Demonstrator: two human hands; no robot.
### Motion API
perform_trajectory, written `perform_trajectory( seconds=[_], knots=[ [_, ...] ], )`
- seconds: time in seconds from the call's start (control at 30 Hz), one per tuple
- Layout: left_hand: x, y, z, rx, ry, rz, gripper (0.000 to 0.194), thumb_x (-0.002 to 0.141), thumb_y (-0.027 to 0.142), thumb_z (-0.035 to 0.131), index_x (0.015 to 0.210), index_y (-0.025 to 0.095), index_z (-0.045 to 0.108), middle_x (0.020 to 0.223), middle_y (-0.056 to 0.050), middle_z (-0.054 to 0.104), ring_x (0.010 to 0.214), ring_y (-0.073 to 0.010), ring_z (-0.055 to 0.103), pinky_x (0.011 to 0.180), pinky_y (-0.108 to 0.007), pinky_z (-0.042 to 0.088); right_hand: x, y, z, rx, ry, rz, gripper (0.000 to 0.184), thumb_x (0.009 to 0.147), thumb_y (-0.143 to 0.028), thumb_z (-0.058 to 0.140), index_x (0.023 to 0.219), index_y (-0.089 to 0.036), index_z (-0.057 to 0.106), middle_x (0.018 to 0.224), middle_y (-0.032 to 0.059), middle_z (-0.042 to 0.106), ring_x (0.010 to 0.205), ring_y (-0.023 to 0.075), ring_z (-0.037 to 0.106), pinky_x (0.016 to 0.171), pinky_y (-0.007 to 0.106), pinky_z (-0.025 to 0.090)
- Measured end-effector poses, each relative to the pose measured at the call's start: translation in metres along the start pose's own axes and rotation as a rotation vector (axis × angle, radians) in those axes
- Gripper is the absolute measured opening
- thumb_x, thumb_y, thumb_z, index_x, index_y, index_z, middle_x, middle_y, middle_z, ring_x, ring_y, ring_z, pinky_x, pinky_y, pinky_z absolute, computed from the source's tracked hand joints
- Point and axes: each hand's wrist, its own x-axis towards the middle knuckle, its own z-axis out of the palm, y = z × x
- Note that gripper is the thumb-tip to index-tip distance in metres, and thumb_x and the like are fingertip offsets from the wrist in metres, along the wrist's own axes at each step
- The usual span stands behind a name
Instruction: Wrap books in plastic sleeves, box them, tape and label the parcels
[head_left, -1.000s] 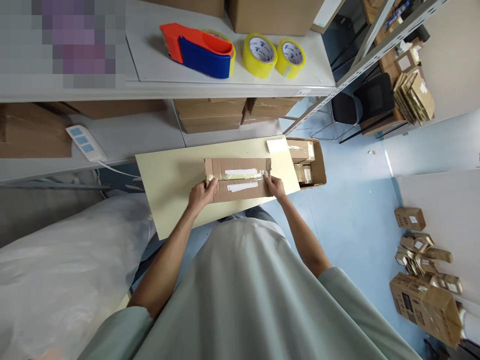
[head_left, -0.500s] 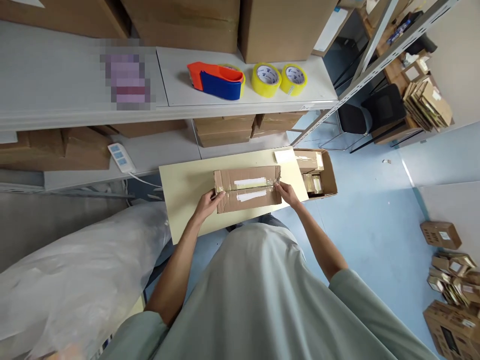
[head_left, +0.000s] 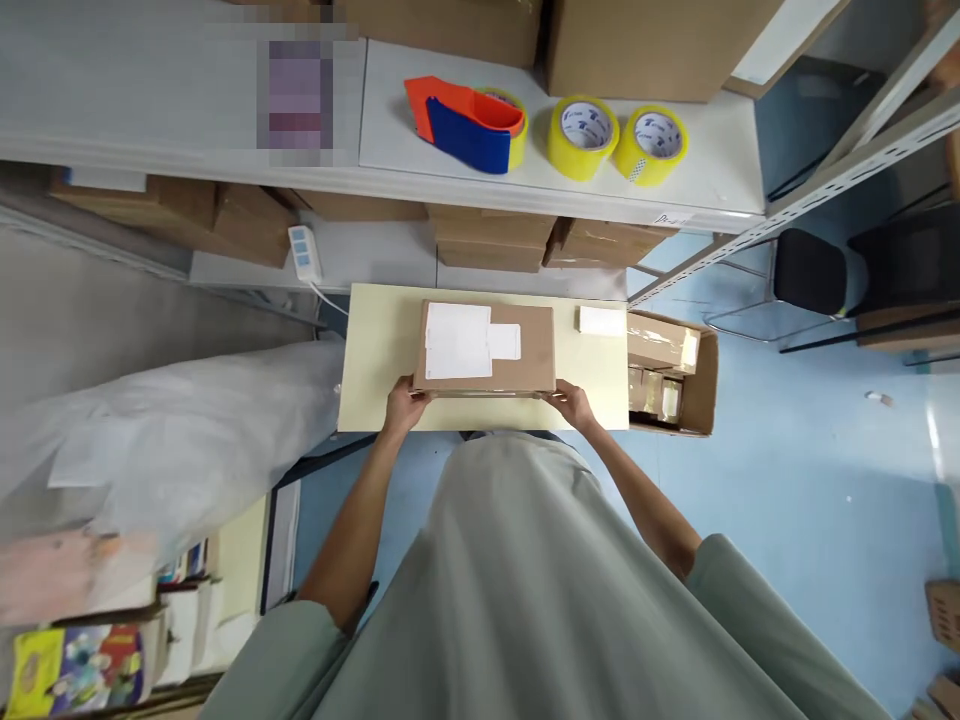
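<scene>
Between my two hands is a brown cardboard box over the pale yellow tabletop. Its upper face carries a large white label and a smaller white one beside it. My left hand grips the near left corner, and my right hand grips the near right corner; the fingertips of both are partly hidden under the box. On the tabletop to the right of the box lies a small stack of white paper.
A shelf ahead bears a red and blue tape dispenser and two yellow tape rolls. An open carton with smaller boxes stands right of the table. A large clear plastic bag bulges at the left; a power strip lies on the lower shelf.
The box has been turned over: its taped seam with torn white strips faced up before, and now the labelled face is up. Both hands have stayed at its ends. My view has shifted.
</scene>
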Motion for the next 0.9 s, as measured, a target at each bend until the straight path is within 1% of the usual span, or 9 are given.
perform_trajectory(
  seconds=[0.1, 0.23, 0.33, 0.43, 0.5, 0.6, 0.7, 0.8, 0.9],
  knots=[
    [-0.017, 0.004, 0.0, 0.02, 0.009, -0.091, 0.033, 0.07, 0.025, 0.075, 0.103, 0.021, 0.072, 0.116, -0.016, 0.085, 0.124, -0.0384, 0.079, 0.114, -0.05, 0.061, 0.001, 0.008, -0.012, -0.004, -0.098, 0.007, 0.037, 0.079, -0.04, 0.086, 0.114, -0.027, 0.089, 0.116, 0.0044, 0.088, 0.088, 0.0227, 0.079, 0.103, 0.047, 0.068],
    [-0.037, 0.016, -0.005, 0.031, 0.05, -0.102, 0.042, 0.074, 0.023, 0.068, 0.114, 0.018, 0.078, 0.117, -0.014, 0.086, 0.125, -0.0368, 0.08, 0.115, -0.051, 0.062, 0.007, 0.017, -0.041, 0.071, -0.172, 0.026, 0.04, 0.083, -0.034, 0.085, 0.122, -0.032, 0.089, 0.129, 0.0042, 0.087, 0.098, 0.0256, 0.08, 0.115, 0.054, 0.064],
    [-0.042, 0.039, -0.003, 0.085, 0.285, -0.078, 0.042, 0.083, 0.023, 0.062, 0.122, 0.018, 0.079, 0.13, -0.015, 0.084, 0.124, -0.0332, 0.081, 0.117, -0.051, 0.062, 0.02, 0.026, -0.073, 0.101, -0.105, 0.025, 0.032, 0.087, -0.039, 0.085, 0.117, -0.031, 0.09, 0.133, 0.0067, 0.086, 0.108, 0.0284, 0.08, 0.119, 0.055, 0.061],
    [-0.04, 0.077, 0.019, 0.142, 0.486, 0.024, 0.039, 0.093, 0.023, 0.059, 0.127, 0.018, 0.078, 0.136, -0.015, 0.082, 0.123, -0.028, 0.081, 0.118, -0.047, 0.063, 0.041, 0.038, -0.109, 0.108, -0.002, 0.033, 0.032, 0.09, -0.047, 0.085, 0.116, -0.028, 0.088, 0.133, 0.0092, 0.086, 0.114, 0.0305, 0.08, 0.118, 0.055, 0.062],
    [-0.038, 0.111, 0.046, 0.159, 0.462, 0.17, 0.04, 0.097, 0.022, 0.06, 0.133, 0.018, 0.077, 0.141, -0.014, 0.08, 0.125, -0.0253, 0.079, 0.12, -0.046, 0.062, 0.057, 0.047, -0.133, 0.104, 0.071, 0.034, 0.035, 0.092, -0.053, 0.084, 0.115, -0.027, 0.087, 0.133, 0.0105, 0.085, 0.115, 0.0311, 0.08, 0.116, 0.054, 0.062],
    [-0.038, 0.168, 0.101, 0.239, 0.305, 0.38, 0.039, 0.106, 0.029, 0.062, 0.142, 0.021, 0.075, 0.147, -0.012, 0.078, 0.137, -0.0259, 0.074, 0.126, -0.045, 0.056, 0.08, 0.058, -0.162, 0.077, 0.158, 0.012, 0.041, 0.095, -0.059, 0.08, 0.116, -0.024, 0.085, 0.133, 0.0142, 0.084, 0.115, 0.032, 0.08, 0.113, 0.053, 0.063],
    [-0.034, 0.215, 0.166, 0.258, 0.135, 0.447, 0.039, 0.112, 0.036, 0.059, 0.145, 0.022, 0.074, 0.151, -0.011, 0.075, 0.145, -0.0276, 0.069, 0.129, -0.045, 0.051, 0.099, 0.064, -0.18, 0.072, 0.216, -0.015, 0.049, 0.097, -0.065, 0.075, 0.12, -0.021, 0.082, 0.134, 0.0178, 0.083, 0.117, 0.0327, 0.079, 0.109, 0.051, 0.063],
    [-0.018, 0.237, 0.233, 0.19, -0.046, 0.445, 0.04, 0.11, 0.037, 0.062, 0.145, 0.023, 0.074, 0.15, -0.012, 0.076, 0.142, -0.0289, 0.071, 0.129, -0.045, 0.05, 0.117, 0.067, -0.188, 0.089, 0.252, -0.018, 0.057, 0.097, -0.071, 0.073, 0.122, -0.021, 0.081, 0.135, 0.0183, 0.082, 0.118, 0.0319, 0.079, 0.107, 0.048, 0.064],
    [0.013, 0.235, 0.289, 0.113, -0.174, 0.314, 0.04, 0.104, 0.028, 0.066, 0.142, 0.019, 0.075, 0.149, -0.016, 0.077, 0.132, -0.0294, 0.075, 0.122, -0.044, 0.054, 0.134, 0.067, -0.189, 0.11, 0.265, -0.006, 0.06, 0.098, -0.073, 0.071, 0.126, -0.021, 0.08, 0.139, 0.0181, 0.081, 0.119, 0.0315, 0.078, 0.106, 0.047, 0.065]
  ],
)
